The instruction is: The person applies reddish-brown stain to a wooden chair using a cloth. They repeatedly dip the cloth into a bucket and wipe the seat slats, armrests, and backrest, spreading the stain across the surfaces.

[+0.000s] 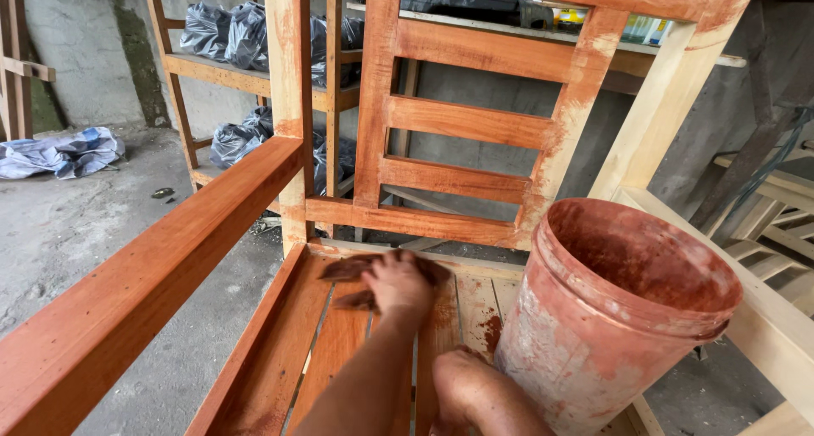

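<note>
On the seat slats [339, 343], left hand [397, 285] presses a blurred rag [352, 269] — right hand's [458, 383] grip hidden.

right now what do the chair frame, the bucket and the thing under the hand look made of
Chair frame: solid wood, grain showing, part stained reddish-brown, part still pale and bare.
Bucket: likely plastic, a moulded rim, smeared with dried reddish stain.
Thing under the right hand: seemingly a cloth rag, soft, crumpled, dark with stain, though blurred.

A bucket [615, 313] stands on the chair seat [339, 343] at four o'clock. The rag [356, 271] lies on the seat at centre, backrest [466, 122] at twelve. Bagged shelves [246, 71] stand behind, at eleven.
</note>
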The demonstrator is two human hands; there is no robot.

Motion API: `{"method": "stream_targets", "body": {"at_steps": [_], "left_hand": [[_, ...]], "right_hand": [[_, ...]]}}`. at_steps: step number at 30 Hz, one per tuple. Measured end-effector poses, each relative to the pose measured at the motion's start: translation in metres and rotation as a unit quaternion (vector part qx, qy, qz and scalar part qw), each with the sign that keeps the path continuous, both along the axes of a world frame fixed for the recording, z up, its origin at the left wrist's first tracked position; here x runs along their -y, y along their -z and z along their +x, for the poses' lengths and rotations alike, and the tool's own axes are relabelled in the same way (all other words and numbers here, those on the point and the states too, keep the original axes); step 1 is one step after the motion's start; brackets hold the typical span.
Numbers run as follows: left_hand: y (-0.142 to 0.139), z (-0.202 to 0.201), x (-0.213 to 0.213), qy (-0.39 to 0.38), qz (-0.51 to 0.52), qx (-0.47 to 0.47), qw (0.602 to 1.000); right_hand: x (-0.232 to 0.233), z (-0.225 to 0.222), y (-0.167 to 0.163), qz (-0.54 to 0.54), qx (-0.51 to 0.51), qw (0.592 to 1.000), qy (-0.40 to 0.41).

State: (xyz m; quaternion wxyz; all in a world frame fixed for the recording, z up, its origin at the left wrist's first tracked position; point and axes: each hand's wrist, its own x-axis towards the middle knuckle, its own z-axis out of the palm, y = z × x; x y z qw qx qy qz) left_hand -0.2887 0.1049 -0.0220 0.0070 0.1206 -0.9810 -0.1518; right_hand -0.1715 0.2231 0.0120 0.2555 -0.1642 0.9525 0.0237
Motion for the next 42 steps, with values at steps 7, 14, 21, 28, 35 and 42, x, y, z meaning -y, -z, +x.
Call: {"method": "stream_targets", "body": {"at_steps": [7, 14, 21, 28, 35, 42], "left_hand": [[-0.011, 0.003, -0.042, 0.186, 0.058, -0.068, 0.978], [-0.023, 0.008, 0.045, 0.203, -0.001, -0.053, 0.978], [-0.008, 0.006, 0.144, 0.052, -0.095, -0.043, 0.993], [0.012, -0.011, 0.109, -0.108, 0.006, -0.118, 0.987], [0.017, -0.020, 0.074, -0.102, -0.013, -0.117, 0.988], [0.020, -0.020, 0.031, -0.074, 0.029, -0.122, 0.989]], "right_hand": [[0.003, -0.003, 0.007, -0.001, -0.003, 1.000, 0.005], [0.008, -0.002, 0.011, 0.001, -0.002, 1.000, 0.016], [0.010, -0.005, 0.010, 0.020, 0.009, 0.999, 0.029], [0.008, -0.002, 0.012, 0.012, -0.003, 1.000, 0.018], [0.008, -0.004, 0.009, 0.004, -0.002, 1.000, 0.013], [0.010, -0.003, 0.008, 0.001, -0.004, 1.000, 0.014]]}}
